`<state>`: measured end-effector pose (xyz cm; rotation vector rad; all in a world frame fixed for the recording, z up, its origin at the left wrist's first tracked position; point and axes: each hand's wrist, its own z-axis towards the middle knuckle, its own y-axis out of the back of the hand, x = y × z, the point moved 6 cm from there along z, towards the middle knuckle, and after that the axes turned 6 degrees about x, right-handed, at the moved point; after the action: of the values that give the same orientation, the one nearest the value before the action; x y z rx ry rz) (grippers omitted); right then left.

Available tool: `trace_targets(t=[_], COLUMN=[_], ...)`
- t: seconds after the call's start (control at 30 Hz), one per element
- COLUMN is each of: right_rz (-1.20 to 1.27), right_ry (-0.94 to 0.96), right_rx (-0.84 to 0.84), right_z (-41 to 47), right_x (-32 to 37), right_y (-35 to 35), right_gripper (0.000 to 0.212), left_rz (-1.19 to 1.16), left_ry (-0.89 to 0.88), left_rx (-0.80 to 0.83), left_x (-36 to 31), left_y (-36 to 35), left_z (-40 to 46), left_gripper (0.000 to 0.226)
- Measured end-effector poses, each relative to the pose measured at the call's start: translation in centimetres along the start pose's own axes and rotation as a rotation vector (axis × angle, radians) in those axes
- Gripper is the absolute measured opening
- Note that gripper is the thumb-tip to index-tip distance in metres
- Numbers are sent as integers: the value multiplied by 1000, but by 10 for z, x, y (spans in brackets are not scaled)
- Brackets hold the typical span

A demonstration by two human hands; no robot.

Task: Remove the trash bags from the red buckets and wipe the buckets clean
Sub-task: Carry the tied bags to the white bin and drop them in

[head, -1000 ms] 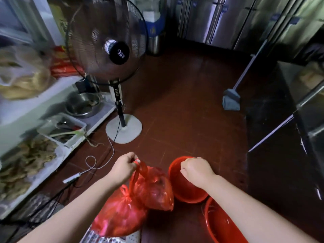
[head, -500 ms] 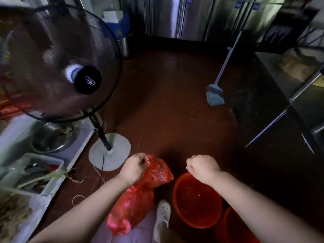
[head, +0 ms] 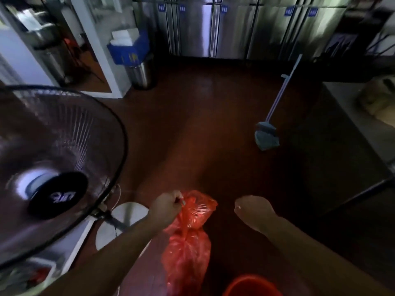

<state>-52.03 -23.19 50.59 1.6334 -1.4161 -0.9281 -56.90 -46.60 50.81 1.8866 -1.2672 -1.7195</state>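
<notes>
Left hand point(head: 165, 208) grips red trash bag point(head: 188, 248) (hanging); right hand point(head: 253, 210) fisted, empty.

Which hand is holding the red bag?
The left hand grips the top of the red trash bag, which hangs below it. The right hand is a curled fist holding nothing visible.

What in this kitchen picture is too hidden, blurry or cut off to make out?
Head view:
- Red bucket: cut off by the bottom edge; its inside is unseen.
- Red trash bag: contents hidden by crumpled plastic; the left hand covers its top.
- Right hand: curled, anything inside is hidden.
- Fan: motion-blurred, label unreadable.
</notes>
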Motion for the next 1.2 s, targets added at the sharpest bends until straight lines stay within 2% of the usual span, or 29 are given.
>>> trace_targets(t=[0.03, 0.13, 0.27, 0.43, 0.57, 0.63, 0.7, 0.8, 0.93, 1.07, 1.2], right_rz=[-17, -32, 68, 24, 78, 17, -31, -13, -34, -96, -124], right_ry=[-10, -32, -114, -144, -102, -127, -77, 2, 129, 247, 355], right_rx=[5, -6, -33, -58, -219, -164, -194, -84, -64, -35, -56], right_z=[16, 65, 119, 186, 240, 271, 306, 372, 463, 558, 651], right_x=[-6, -28, -57, -94, -127, -147, -169, -204, -225, -210, -167], right_y=[7, 33, 63, 97, 133, 142, 158, 183, 233, 273, 315], right_gripper=[31, 32, 30, 31, 12, 14, 16, 28, 29, 30, 31], left_rz=[15, -3, -33, -107, -137, -122, -151, -221, -330, -404, -405], left_ry=[-3, -50, -62, 38, 104, 137, 135, 173, 266, 386, 422], left_rx=[-24, -49, -43, -46, -56, -56, -81, -113, -213, -332, -428], left_x=[-4, -18, -30, -41, -48, -52, -55, -56, -45, -14, 25], left_y=[5, 16, 27, 39, 51, 59, 70, 92, 127, 170, 229], left_z=[21, 88, 172, 269, 349, 385, 419, 468, 519, 563, 617], left_gripper=[7, 14, 10, 7, 9, 3, 9, 29, 30, 31, 18])
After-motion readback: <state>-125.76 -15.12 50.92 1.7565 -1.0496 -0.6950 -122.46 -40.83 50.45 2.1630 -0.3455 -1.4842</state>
